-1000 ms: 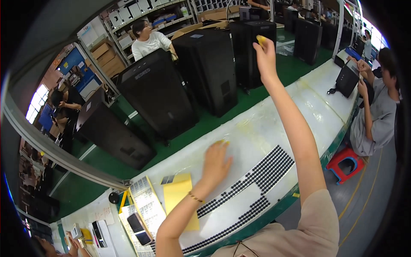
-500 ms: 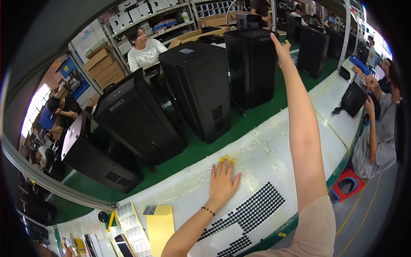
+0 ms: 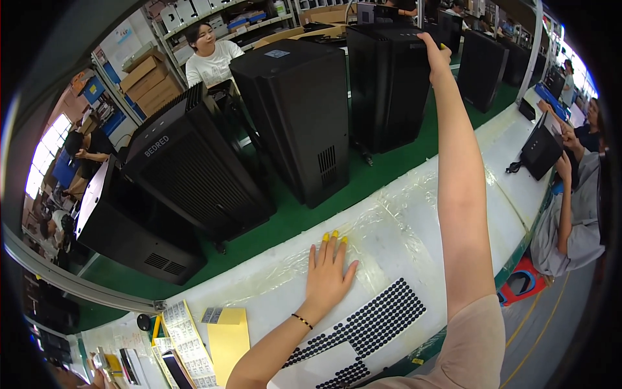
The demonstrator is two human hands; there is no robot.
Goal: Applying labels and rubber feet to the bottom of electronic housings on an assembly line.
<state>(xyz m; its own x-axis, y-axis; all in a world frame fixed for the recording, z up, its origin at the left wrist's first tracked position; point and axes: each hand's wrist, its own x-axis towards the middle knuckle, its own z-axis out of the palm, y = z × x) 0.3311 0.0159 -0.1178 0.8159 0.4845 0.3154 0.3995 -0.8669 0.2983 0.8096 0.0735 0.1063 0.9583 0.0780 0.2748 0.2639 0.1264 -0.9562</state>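
Note:
My left hand [image 3: 327, 272] lies flat on the white worktop, fingers spread, with yellow covers on some fingertips. Beside it is a sheet of round black pads [image 3: 379, 318], partly bare and partly hidden by my forearm. My right arm stretches far forward. At its end my right hand [image 3: 438, 61] touches the top right corner of a tall black case [image 3: 389, 91], its thumb extended along the edge. The other fingers are bent and partly hidden, one with a yellow tip, and look apart from the case.
More black cases [image 3: 291, 123] stand on the green belt [image 3: 301, 227] beyond the worktop. A yellow sheet [image 3: 227, 337], printed label sheets [image 3: 188, 337] and a dark phone-like object [image 3: 176, 369] lie at left. A co-worker at right handles a black device [image 3: 541, 150]; a red stool [image 3: 521, 282] stands below.
The whole view has shifted slightly, so the cases and worktop sit differently in it. My right hand stays at the case's corner and my left remains flat. The person across has turned their head.

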